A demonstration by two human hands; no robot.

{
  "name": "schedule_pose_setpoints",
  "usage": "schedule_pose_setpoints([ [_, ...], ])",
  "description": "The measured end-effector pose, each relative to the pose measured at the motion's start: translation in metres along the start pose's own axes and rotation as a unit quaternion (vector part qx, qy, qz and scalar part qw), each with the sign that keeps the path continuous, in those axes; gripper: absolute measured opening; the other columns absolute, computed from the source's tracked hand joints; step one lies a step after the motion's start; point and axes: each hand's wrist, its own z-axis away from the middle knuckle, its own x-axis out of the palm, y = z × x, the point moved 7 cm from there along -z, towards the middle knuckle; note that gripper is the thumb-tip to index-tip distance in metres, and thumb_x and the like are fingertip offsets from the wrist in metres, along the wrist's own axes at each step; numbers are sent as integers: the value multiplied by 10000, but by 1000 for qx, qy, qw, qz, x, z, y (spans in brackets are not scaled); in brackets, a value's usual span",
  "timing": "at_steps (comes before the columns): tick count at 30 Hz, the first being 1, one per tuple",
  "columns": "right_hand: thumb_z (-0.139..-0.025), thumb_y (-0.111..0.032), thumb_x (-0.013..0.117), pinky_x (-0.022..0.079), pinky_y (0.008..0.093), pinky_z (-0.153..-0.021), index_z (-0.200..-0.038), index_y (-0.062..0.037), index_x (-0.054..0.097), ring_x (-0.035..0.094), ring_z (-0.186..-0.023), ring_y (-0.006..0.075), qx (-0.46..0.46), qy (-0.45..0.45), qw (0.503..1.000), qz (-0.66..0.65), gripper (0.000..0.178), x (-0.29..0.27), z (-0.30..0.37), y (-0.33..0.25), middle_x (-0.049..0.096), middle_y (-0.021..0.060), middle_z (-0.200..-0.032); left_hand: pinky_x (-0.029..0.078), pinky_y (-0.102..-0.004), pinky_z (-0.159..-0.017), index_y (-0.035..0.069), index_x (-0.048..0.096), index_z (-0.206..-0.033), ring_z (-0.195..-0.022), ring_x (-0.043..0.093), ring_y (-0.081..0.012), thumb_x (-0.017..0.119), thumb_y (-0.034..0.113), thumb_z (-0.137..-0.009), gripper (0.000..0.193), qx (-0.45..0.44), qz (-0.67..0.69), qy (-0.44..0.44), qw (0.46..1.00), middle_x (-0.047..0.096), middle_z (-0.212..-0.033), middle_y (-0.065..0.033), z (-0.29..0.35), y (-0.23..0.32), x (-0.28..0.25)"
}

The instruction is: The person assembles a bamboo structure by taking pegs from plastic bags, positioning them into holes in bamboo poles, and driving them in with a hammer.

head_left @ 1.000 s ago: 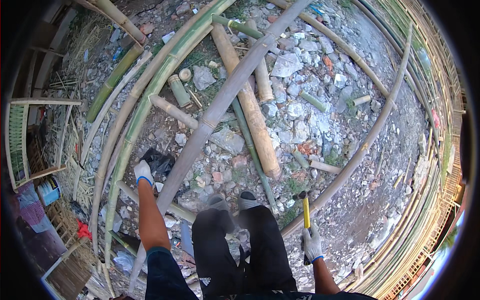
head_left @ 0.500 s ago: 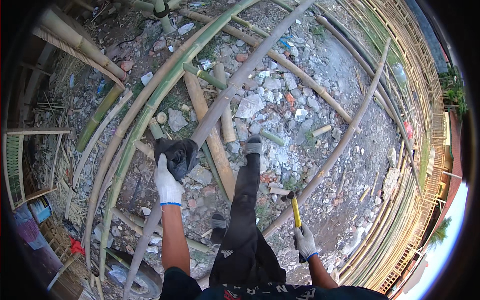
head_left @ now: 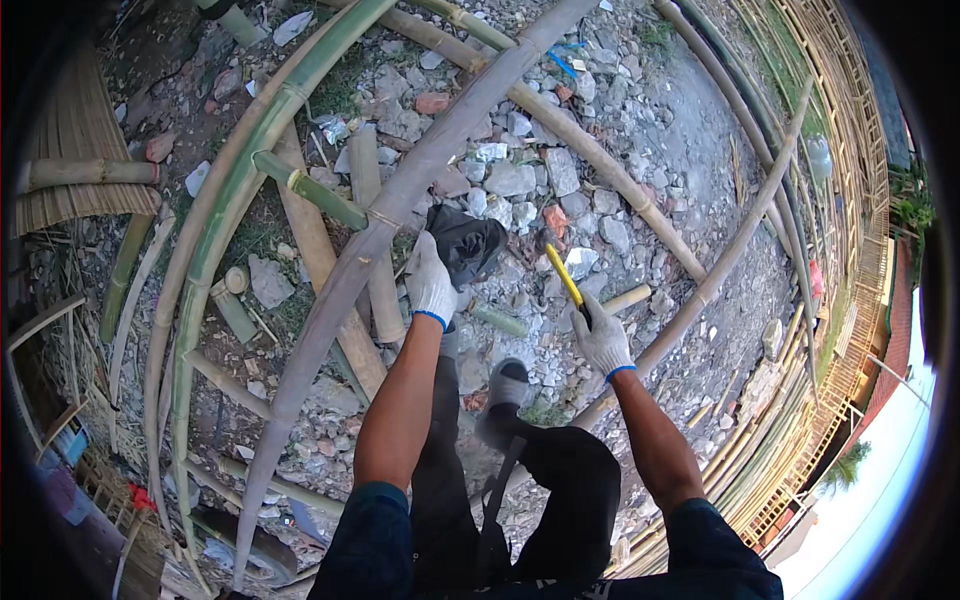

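Observation:
My left hand (head_left: 432,284), in a white knit glove with a blue cuff, is closed on a crumpled black plastic bag (head_left: 470,246). It is beside a long grey bamboo pole (head_left: 345,278) that slants across the view. My right hand (head_left: 605,342), gloved the same way, grips a hammer (head_left: 564,273) by its yellow and black handle. The dark hammer head points away from me over the rubble, a little right of the bag. What the bag contains is hidden.
Broken stone and brick rubble (head_left: 512,179) covers the ground. A curved green bamboo pole (head_left: 213,220) runs along the left, and another pole (head_left: 610,165) crosses beyond my hands. On the right, a thinner pole (head_left: 735,245) rises near many stacked bamboo strips (head_left: 770,470).
Both hands have moved forward, the left also rightward, bringing the bag and hammer closer together. My legs have stepped, and the view has shifted. Both hands keep their hold.

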Motion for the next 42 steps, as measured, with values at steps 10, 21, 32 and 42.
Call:
schedule_pose_setpoints([
  [10, -958, -149, 652, 555, 468, -798, -1454, -168, 596, 683, -944, 364, -213, 116, 961, 132, 499, 86, -205, 54, 684, 167, -1032, 486, -503, -1045, 24, 501, -1496, -1305, 582, -348, 489, 519, -1094, 637, 114, -506, 51, 854, 578, -1488, -164, -14, 40, 14],
  [21, -901, -121, 644, 581, 469, -755, -995, -66, 668, 739, -911, 353, -563, -82, 821, 57, 111, 137, -228, -142, 730, 159, -960, 326, -597, -1166, 106, 723, -1037, -1125, 627, -329, 692, 249, -910, 194, 467, -782, -137, 389, 683, -1108, -118, -24, 27, 91],
  [32, -812, -438, 831, 600, 515, -737, -1115, -93, 658, 758, -864, 379, -382, -4, 891, 243, 490, 145, -270, -107, 762, 146, -963, 176, -613, -1274, 61, 770, -1213, -1403, 486, -324, 699, 596, -905, 621, 423, -877, -1, 229, 604, -1424, -174, -70, 19, 87],
  [42, -886, -144, 652, 582, 472, -748, -980, -159, 769, 728, -847, 343, -581, 67, 801, 127, 151, 176, -287, -158, 714, 146, -926, 160, -663, -1252, 182, 836, -1115, -1466, 396, -406, 700, 641, -862, 541, 377, -893, -76, 233, 454, -1580, -238, -87, 6, 80],
])
